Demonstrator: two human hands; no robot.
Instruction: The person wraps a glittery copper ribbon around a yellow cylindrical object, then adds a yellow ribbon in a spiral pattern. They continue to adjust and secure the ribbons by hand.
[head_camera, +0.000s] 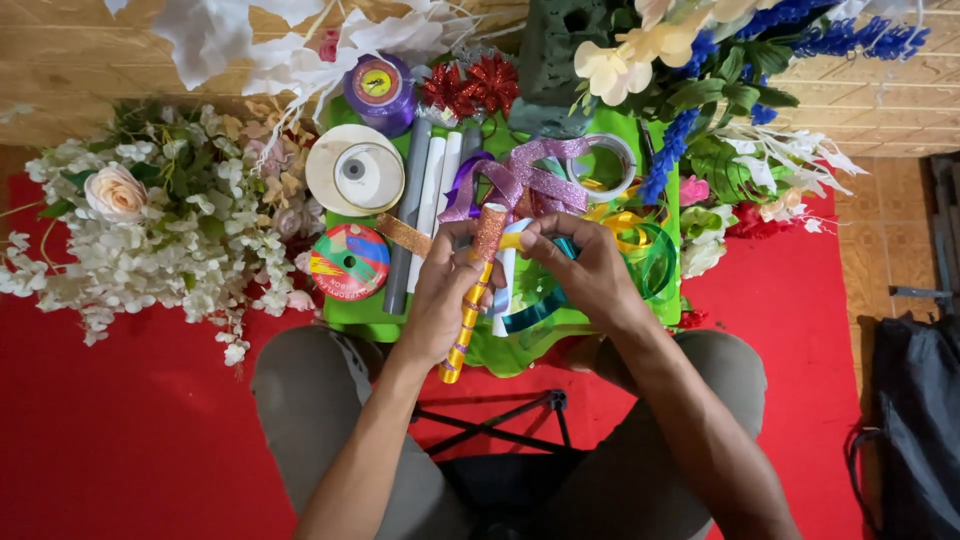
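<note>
My left hand (446, 292) grips a strip of orange glitter ribbon (487, 232), looped at the top, together with a curled gold ribbon (463, 331) that hangs down past the wrist. My right hand (585, 268) pinches the ribbon's other end beside the loop, fingers closed on it. Both hands hover over a green tray (366, 312) full of ribbons. A purple glitter bow (521, 176) lies just beyond my fingers.
On the tray lie a white ribbon spool (355, 170), a multicoloured tape roll (349, 262), a purple spool (379, 90), a red glitter bow (470, 86) and grey rolled sheets (407, 220). White artificial flowers (150, 230) lie left, a blue-and-cream arrangement (700, 70) right. A red mat (120, 420) covers the floor; a black bag (915, 420) stands far right.
</note>
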